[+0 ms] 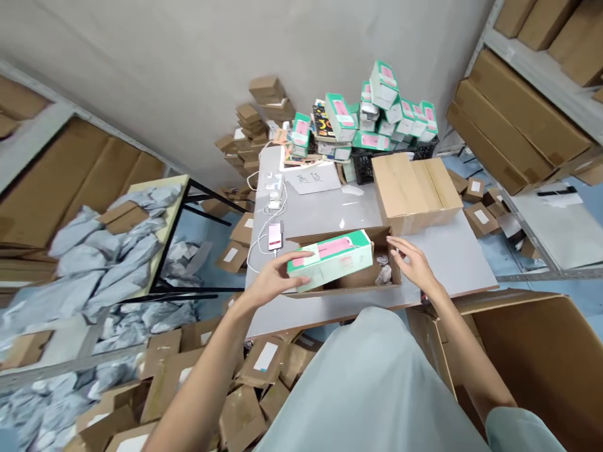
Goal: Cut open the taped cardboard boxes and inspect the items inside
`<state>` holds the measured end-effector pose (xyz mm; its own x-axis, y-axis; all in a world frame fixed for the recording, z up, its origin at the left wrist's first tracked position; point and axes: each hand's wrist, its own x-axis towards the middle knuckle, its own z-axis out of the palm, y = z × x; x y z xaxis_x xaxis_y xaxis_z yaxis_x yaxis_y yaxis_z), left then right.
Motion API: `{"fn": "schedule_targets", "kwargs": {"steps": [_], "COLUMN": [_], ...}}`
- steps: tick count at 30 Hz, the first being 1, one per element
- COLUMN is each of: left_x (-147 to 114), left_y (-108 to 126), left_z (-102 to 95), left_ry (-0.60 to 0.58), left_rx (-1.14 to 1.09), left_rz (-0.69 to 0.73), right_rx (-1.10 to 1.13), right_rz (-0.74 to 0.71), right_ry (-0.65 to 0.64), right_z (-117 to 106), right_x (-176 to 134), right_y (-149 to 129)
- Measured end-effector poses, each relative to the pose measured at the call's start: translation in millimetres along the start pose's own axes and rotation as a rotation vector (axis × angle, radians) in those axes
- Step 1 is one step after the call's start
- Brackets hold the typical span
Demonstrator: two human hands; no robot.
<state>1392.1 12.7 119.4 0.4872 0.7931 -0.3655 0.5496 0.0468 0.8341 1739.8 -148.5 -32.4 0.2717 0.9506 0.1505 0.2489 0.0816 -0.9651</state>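
My left hand (pixel 277 275) grips one end of a green and white product box (pixel 334 260) with a pink picture on top, thumb and fingers closed around its left end. That box is tilted over an open brown carton (pixel 362 276) on the table. Crumpled white paper (pixel 384 273) lies at the right end inside the carton. My right hand (pixel 411 260) is at the carton's right end wall, its fingers apart and the fingertips at the upper edge. No object shows in that hand.
A closed cardboard box (pixel 417 191) stands behind on the grey table (pixel 320 210). Similar green boxes (pixel 339 116) are piled at the back. A phone (pixel 274 237) with cables lies left. A large open carton (pixel 532 351) stands front right; parcels (pixel 264 364) cover the floor.
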Motion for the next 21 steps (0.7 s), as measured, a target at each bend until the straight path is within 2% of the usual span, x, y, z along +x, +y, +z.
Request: {"fn": "schedule_targets", "kwargs": {"steps": [2, 4, 8, 12, 15, 17, 19, 21], "left_x": [-32, -56, -81, -91, -97, -101, -106, -108], "left_y": [-7, -23, -66, -90, -89, -81, -70, -57], "left_z": [-9.8, -2.7, 37.8, 70.6, 78.6, 78.0, 75.7, 74.5], "left_ry": [0.131, 0.149, 0.036, -0.104, -0.236, -0.273, -0.246, -0.137], "left_rx": [-0.288, -0.57, -0.98, -1.215, -1.293, -1.331, -1.319, -1.243], "left_rz": [-0.049, -0.064, -0.073, -0.131, -0.187, -0.193, -0.188, -0.165], "right_rx": [0.102, 0.232, 0.434, 0.404, 0.325, 0.302, 0.288, 0.27], "right_rz": [0.036, 0.02, -0.112, -0.12, -0.065, -0.063, -0.071, -0.029], "right_ry": [0.052, 0.038, -0.153, -0.267, -0.24, -0.203, -0.172, -0.083], "right_z": [4, 11, 35, 61, 71, 72, 73, 75], "right_x": [0, 1, 6, 13, 20, 27, 34, 37], "right_y": [-25, -55, -115, -147, -154, -154, -151, -148]}}
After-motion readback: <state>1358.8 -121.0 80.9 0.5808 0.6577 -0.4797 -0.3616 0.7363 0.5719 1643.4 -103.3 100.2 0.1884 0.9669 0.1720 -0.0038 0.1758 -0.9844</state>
